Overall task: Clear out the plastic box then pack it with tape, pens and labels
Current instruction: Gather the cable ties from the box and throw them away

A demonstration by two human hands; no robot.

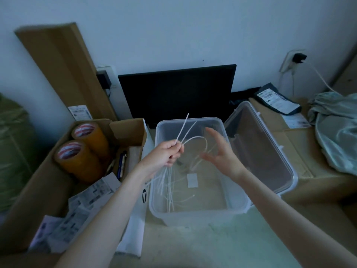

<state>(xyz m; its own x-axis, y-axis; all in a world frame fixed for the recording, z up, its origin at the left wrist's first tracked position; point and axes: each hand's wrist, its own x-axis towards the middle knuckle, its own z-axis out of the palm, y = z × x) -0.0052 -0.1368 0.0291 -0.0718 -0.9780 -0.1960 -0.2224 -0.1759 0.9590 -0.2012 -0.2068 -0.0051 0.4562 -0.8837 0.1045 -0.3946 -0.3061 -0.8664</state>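
A clear plastic box (239, 202) stands open in the middle. My left hand (166, 154) grips a bunch of white cable ties (168, 182) above it, their ends sticking up and hanging down into the box. My right hand (220, 151) hovers beside them with fingers spread, close to a looped white cable (202, 144). A white label (192, 180) lies on the box floor. Two tape rolls (81, 151) stand in a cardboard box (38, 186) at the left, with a pen (122, 165) and printed labels (85, 207) beside them.
The box's clear lid (270, 149) leans on a cardboard carton (301, 151) at the right. A black monitor (177, 91) stands against the wall behind. A pale cloth (336, 132) lies far right, a tall cardboard panel (65, 70) leans at the left.
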